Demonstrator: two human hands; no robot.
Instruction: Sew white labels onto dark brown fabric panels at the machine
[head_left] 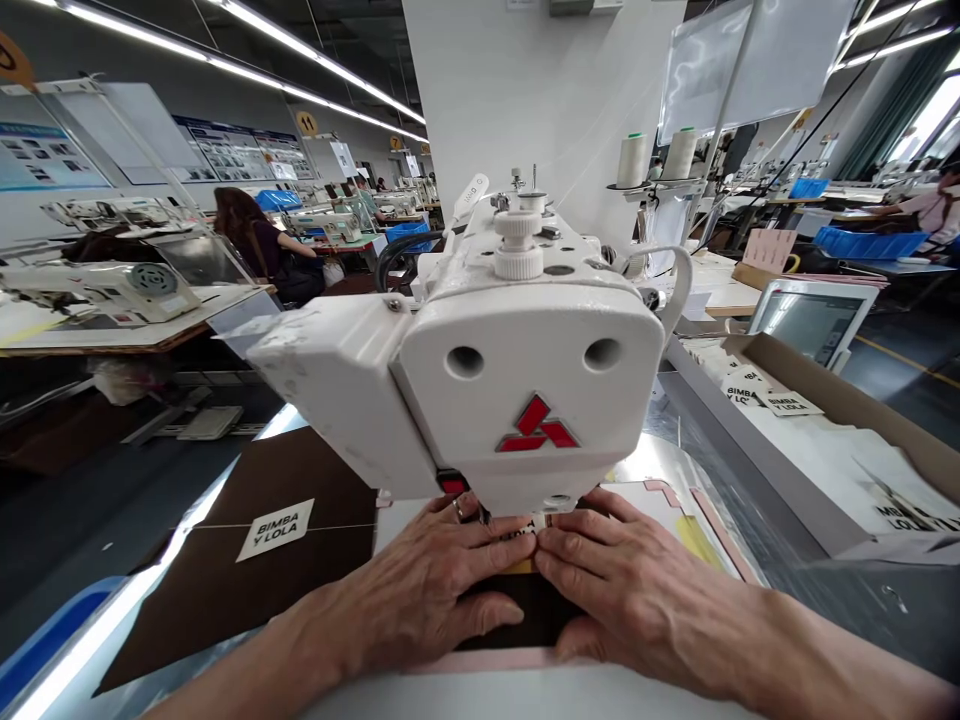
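Two hands lie palm down under the head of one sewing machine (525, 350), at the near edge of the worktop (862, 612). The left hand (439, 575) and right hand (641, 575) are both unclenched, fingers extended and nearly meeting, pressing flat around one partly hidden printed label (528, 528) and the dark piece (517, 628) beneath. A second label (276, 530) lies on one brown panel (225, 590) toward the worktop's left edge. One long open box (750, 480) runs along the right side; it holds several white printed labels (787, 402), overlapping too much to count, and a pointed metal tool (892, 492). Two thread cones (632, 160) stand behind, right of the machine.
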